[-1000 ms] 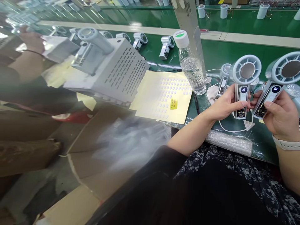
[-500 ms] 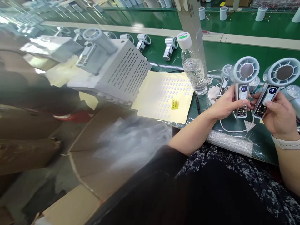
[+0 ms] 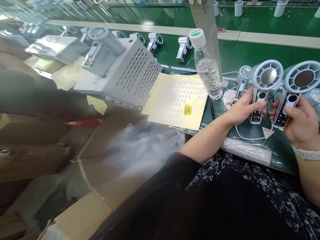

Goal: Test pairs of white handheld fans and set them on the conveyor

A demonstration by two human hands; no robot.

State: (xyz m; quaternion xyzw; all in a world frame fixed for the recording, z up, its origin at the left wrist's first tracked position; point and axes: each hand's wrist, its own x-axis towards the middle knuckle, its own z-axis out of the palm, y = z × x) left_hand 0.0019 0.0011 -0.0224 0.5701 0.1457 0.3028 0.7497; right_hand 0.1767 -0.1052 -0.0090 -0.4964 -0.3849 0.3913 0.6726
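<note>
My left hand [image 3: 240, 108] is wrapped round the handle of a light-blue handheld fan [image 3: 260, 96], thumb on its front near the button. A second handheld fan [image 3: 287, 103] is gripped by my right hand [image 3: 301, 116], its thumb also on the front. Both fans stand side by side, round heads up, with dark displays and exposed circuit boards in the handles. Behind my left hand another fan [image 3: 241, 85] rests on a white cloth-like piece. A white cable [image 3: 246, 137] with a triangular tag [image 3: 268, 132] lies below the held fans.
A water bottle [image 3: 208, 71] stands left of my hands, by a metal post [image 3: 208, 20]. Further left are a yellow sheet of small stickers [image 3: 162, 100], a black pen [image 3: 212, 110] and a perforated white box [image 3: 140, 73]. Several fans line the green bench; a blurred person is at left.
The displays on both held fans, which showed 20, are now dark. Both hands keep their grip, and the fans have moved slightly apart. The view has shifted a little.
</note>
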